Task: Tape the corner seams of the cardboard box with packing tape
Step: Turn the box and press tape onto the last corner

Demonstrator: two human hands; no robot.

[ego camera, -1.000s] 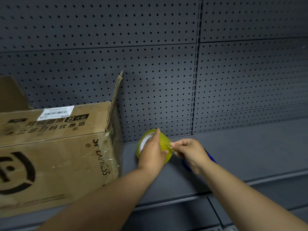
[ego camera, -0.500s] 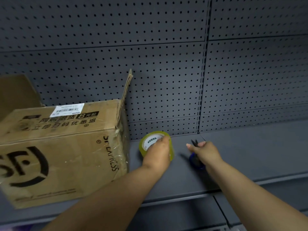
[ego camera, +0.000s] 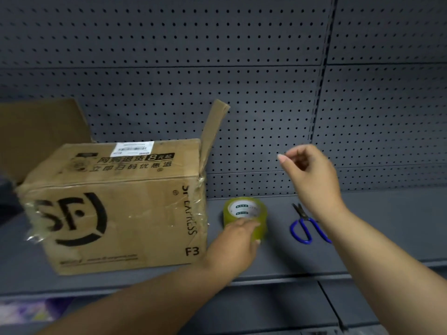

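The cardboard box (ego camera: 116, 209) sits on a grey shelf (ego camera: 387, 226) at 9 o'clock in the view, its printed side facing the camera and a white label (ego camera: 134, 148) on its top panel. 2 flaps stand open, 1 at its right end (ego camera: 212, 131). Wrinkled clear tape already covers its near corners. Just beside the box, at its 3 o'clock, the tape roll (ego camera: 246, 209) stands on edge. The left hand (ego camera: 235, 240) grips the roll's near rim with curled fingers. At 3 o'clock from the roll lie blue-handled scissors (ego camera: 301, 215), apart from it. The right hand (ego camera: 312, 175) hangs at their 12 o'clock, loosely curled, nothing visible in it. Behind is grey pegboard (ego camera: 242, 68).
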